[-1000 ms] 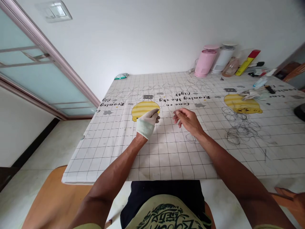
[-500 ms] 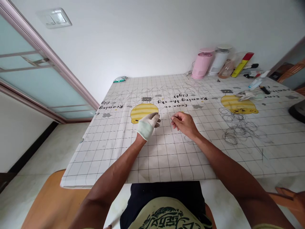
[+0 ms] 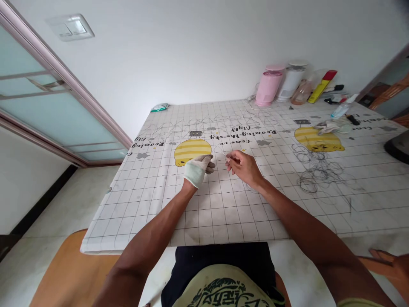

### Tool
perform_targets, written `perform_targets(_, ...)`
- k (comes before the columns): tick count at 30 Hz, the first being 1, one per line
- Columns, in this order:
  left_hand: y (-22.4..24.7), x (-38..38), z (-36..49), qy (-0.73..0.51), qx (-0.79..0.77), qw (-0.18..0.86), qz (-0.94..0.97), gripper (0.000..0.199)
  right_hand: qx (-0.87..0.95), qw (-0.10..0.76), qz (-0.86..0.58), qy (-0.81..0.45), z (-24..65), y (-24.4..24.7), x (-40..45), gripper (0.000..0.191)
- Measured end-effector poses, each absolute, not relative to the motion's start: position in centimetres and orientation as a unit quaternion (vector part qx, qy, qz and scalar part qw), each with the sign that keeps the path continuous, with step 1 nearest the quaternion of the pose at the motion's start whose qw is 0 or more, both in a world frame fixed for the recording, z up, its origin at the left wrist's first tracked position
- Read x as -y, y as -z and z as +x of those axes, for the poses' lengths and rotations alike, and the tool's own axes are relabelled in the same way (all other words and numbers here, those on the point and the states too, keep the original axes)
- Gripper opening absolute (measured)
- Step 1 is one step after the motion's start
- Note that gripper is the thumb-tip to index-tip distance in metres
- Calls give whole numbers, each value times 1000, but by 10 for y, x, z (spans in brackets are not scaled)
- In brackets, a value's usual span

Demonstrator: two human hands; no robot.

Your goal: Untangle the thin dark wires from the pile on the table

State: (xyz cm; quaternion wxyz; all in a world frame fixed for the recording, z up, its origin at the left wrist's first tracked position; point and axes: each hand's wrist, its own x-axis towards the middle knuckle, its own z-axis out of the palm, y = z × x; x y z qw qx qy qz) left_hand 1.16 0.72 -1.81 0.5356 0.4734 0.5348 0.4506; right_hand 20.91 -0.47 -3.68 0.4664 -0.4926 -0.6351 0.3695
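My left hand (image 3: 198,167), in a pale glove with grey fingers, is held above the table with thumb and forefinger pinched. My bare right hand (image 3: 242,165) faces it a short way to the right, its thumb and fingertips pressed together. What either pinch holds is too fine to make out. A faint thin pale streak shows by the right fingertips. Farther right, a loose tangle of dark thread or thin wire (image 3: 315,177) lies on the checked tablecloth (image 3: 217,217).
Fine loops of thread (image 3: 220,120) lie along the tablecloth's back. At the back right stand a pink cylindrical device (image 3: 269,87), a white one (image 3: 290,83) and a yellow box with a red end (image 3: 322,87). A spray bottle (image 3: 343,107) and crumpled glove (image 3: 330,126) are nearer.
My right hand has shifted slightly left, and its fingers have turned a little. My left hand has dipped slightly, still pinched. The whole view has moved a little.
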Motion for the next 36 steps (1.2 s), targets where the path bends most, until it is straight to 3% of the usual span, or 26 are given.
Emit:
perform_targets(3,20,-9,8,-453,-538,534,470,30,627,484,-502,-348,207,35,7,21)
perform_targets(8,23,4,17,-421,-519,590,453,54,593,518,-524,-324,206,30,8,18)
perform_targets(13,29,20,42,-361,-476,608,523,40,603,507,-542,-293,201,27,10,10)
perform_targets(19,31,13,49,-359,-517,594,501,40,679,480,-522,-189,194,32,15,5)
perform_targets(26,27,11,45,-334,-554,577,499,39,712,445,-503,-206,194,36,17,5)
perform_targets(36,11,18,42,-337,-584,558,484,22,744,377,-498,-238,208,27,9,15)
